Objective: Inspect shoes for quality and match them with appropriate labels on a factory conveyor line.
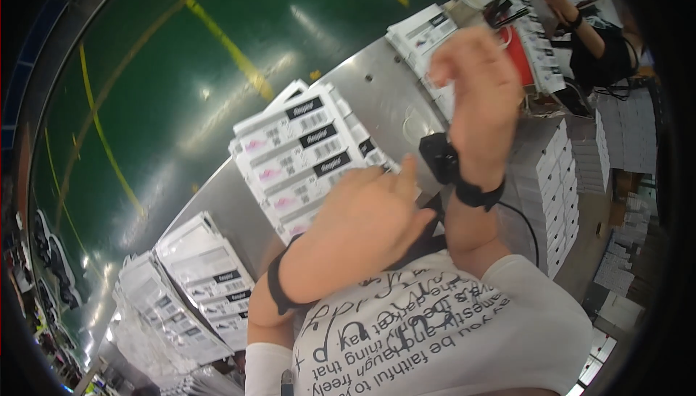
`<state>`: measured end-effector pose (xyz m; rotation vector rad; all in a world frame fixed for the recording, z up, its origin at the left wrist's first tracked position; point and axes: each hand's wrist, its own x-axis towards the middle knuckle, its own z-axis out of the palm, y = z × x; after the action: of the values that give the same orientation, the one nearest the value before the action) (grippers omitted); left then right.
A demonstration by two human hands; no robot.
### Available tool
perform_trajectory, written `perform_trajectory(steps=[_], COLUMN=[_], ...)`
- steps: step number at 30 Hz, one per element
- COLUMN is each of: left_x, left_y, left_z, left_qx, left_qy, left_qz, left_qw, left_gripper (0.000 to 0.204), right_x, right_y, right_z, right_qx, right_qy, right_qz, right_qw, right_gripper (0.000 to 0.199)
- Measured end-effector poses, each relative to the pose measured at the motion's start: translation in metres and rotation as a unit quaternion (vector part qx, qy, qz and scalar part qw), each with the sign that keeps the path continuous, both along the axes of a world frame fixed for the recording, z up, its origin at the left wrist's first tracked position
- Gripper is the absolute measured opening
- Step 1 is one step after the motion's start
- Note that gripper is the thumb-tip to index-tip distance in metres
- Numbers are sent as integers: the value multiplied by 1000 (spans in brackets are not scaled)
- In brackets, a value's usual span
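My right hand (478, 95) is raised in front of me above the metal table (377, 84), blurred, with its fingers loosely bent and nothing in it. A black strap (478, 194) circles its wrist, and a small black device (439, 155) sits beside it. My left hand (362, 218) is just left of that wrist, its back toward the camera and one finger stretched up toward the device. Its other fingers are hidden. My left wrist wears a black band (278, 289).
A stack of flat white boxes with black labels (304, 149) lies on the table behind my hands. More white boxes are stacked at lower left (199, 287) and right (562, 178). Another person (580, 30) handles boxes at the top right. Left of the table is a green floor with yellow lines (181, 55).
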<state>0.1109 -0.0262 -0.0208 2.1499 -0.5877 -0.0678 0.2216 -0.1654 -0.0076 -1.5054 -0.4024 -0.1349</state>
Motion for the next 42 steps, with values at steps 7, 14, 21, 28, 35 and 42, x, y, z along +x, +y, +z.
perform_trajectory(steps=[7, 14, 21, 28, 35, 42], left_x=[7, -2, -5, -38, -69, -74], left_y=[57, 73, 53, 38, 33, 35], left_z=[-10, -13, 17, 87, 96, 117], left_qx=[128, 161, 189, -141, -349, -300], left_qy=[-52, -70, 8, 15, -179, -82], left_qz=[258, 305, 233, -60, -366, -423], left_qw=[956, 936, 954, 988, 844, 851], left_gripper=[44, 39, 43, 33, 35, 36], right_x=[-3, -3, 5, -2, 1, 3], right_y=[3, 12, 25, 14, 20, 7], right_z=[-63, -90, -84, -85, -65, -82], right_qx=[-594, -631, -653, -638, -647, -604], right_qy=[-124, -107, -97, -109, -125, -135], right_qz=[61, 132, 169, 182, 226, 143], right_qw=[793, 757, 732, 741, 718, 772], right_gripper=[25, 17, 25, 35, 31, 30])
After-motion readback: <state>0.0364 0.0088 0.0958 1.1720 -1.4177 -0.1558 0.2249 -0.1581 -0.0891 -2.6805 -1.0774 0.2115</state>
